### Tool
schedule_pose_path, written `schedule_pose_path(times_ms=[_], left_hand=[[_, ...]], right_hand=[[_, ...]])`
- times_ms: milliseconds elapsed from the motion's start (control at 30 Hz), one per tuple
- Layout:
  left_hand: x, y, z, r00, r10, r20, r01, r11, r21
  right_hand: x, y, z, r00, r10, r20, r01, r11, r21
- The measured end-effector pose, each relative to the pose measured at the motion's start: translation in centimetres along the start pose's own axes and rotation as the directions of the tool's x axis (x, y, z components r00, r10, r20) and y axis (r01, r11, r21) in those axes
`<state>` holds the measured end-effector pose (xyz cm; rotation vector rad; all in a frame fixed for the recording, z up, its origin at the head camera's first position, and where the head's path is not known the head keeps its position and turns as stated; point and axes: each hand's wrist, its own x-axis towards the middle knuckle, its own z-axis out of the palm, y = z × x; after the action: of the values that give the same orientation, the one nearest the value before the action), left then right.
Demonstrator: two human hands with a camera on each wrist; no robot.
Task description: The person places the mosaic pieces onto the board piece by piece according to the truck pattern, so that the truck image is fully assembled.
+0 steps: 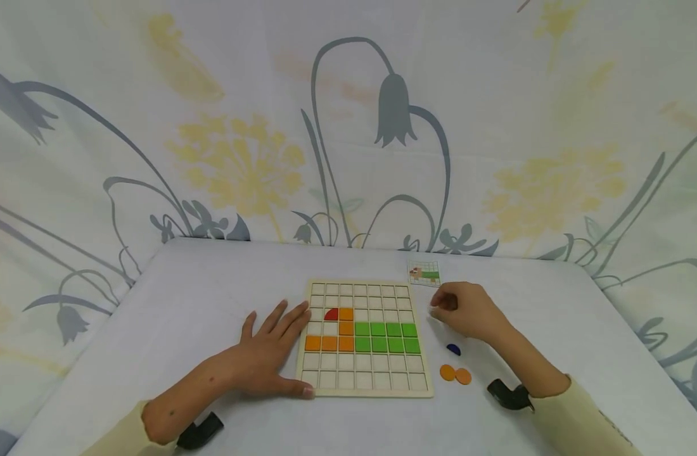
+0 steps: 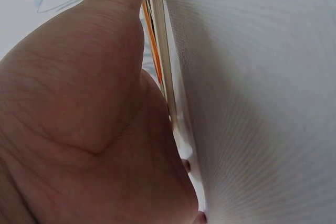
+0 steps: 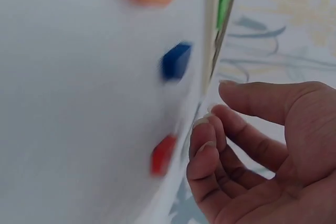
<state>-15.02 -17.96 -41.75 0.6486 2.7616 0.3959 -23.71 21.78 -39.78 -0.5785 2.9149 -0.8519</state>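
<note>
A pale wooden grid board (image 1: pixel 367 375) lies on the white table, holding orange squares (image 1: pixel 345 328), a red quarter-circle (image 1: pixel 332 315) and two rows of green squares (image 1: pixel 385 337). Along its left edge my left hand (image 1: pixel 265 354) rests with fingers spread, fingertips and thumb at the rim. My right hand (image 1: pixel 467 311) hovers beside the board's right edge, fingers loosely bent. In the right wrist view a gap shows between thumb and fingers, with nothing held. A red piece (image 3: pixel 163 155) lies close to those fingers; the hand hides it in the head view.
Right of the board lie a dark blue half-circle (image 1: pixel 454 349) and two orange discs (image 1: pixel 447 372). A small picture card (image 1: pixel 424 272) with a brown and green figure on a grid is behind the right hand. A flower-patterned cloth (image 1: pixel 348 164) hangs at the table's back.
</note>
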Motion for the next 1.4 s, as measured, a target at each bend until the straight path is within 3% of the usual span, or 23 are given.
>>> schedule_pose_path(times_ms=[233, 400, 633, 867, 1067, 1400], left_hand=[[0.0, -0.1, 0.1, 1.0, 0.003, -0.002, -0.003, 1.0, 0.001], [0.0, -0.1, 0.1, 1.0, 0.009, 0.0, -0.009, 1.0, 0.005], [0.1, -0.1, 0.1, 1.0, 0.008, 0.002, -0.008, 1.0, 0.0], [0.0, -0.2, 0.2, 1.0, 0.021, 0.003, -0.021, 1.0, -0.012], [0.0, -0.2, 0.1, 1.0, 0.014, 0.003, -0.014, 1.0, -0.01], [0.0, -0.2, 0.0, 1.0, 0.01, 0.003, -0.01, 1.0, -0.005]], right_hand=[[-1.9, 2.8, -1.4, 0.974, 0.227, -0.011, -0.227, 0.972, -0.064], [-2.4, 3.1, -1.5, 0.961, 0.278, -0.008, -0.278, 0.957, -0.086], [-2.5, 2.2, -0.9, 0.974, 0.223, -0.022, -0.224, 0.97, -0.091], [-1.5, 0.7, -0.6, 0.985, 0.168, 0.035, -0.166, 0.985, -0.044], [-0.1, -2.6, 0.2, 0.999, 0.04, 0.035, -0.04, 0.999, 0.022], [2.1, -7.7, 2.1, 0.996, -0.08, 0.046, 0.072, 0.986, 0.153]])
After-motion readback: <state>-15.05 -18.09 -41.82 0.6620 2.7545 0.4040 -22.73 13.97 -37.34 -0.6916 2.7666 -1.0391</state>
